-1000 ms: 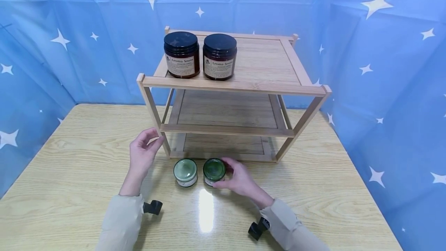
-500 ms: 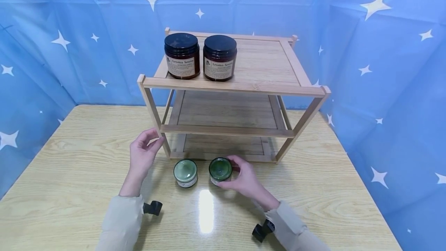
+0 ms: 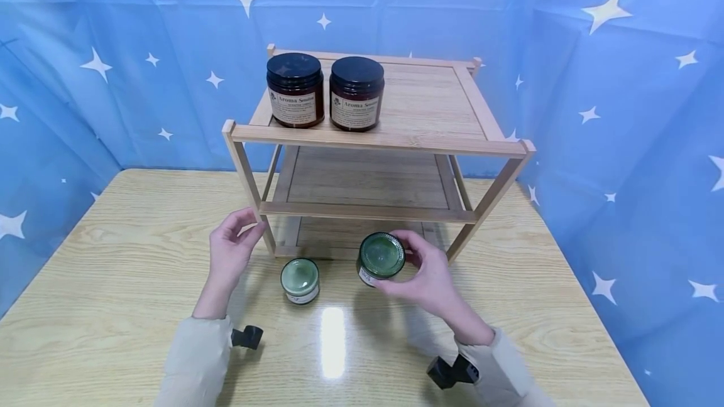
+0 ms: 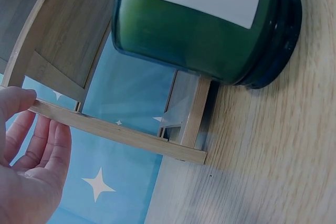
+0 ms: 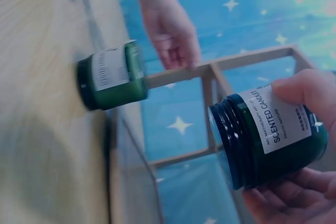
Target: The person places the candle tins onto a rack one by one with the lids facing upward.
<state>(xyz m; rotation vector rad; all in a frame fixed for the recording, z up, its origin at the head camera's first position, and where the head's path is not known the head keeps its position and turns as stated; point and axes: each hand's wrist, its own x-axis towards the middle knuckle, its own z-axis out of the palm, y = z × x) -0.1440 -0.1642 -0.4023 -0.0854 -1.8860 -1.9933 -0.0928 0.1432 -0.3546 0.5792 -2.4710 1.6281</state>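
Two dark-lidded jars (image 3: 295,100) are standing on the top shelf (image 3: 432,96) of a wooden rack (image 3: 367,212), which is resting on a pale wood-grain worktop (image 3: 141,256) before a blue star-patterned backdrop (image 3: 452,5). I am seeing a green glass jar (image 3: 382,255) — white label (image 5: 281,121) reading "SCENTED CANDLES", dark ridged end facing down — above the worktop, near the rack's front. My right grip (image 3: 427,272) is holding it from its right side, thumb and fingers curling round the glass. Another green jar (image 3: 300,281) is standing apart to its left. My left grip (image 3: 232,247) is pinching the rack's front left post (image 3: 243,171).
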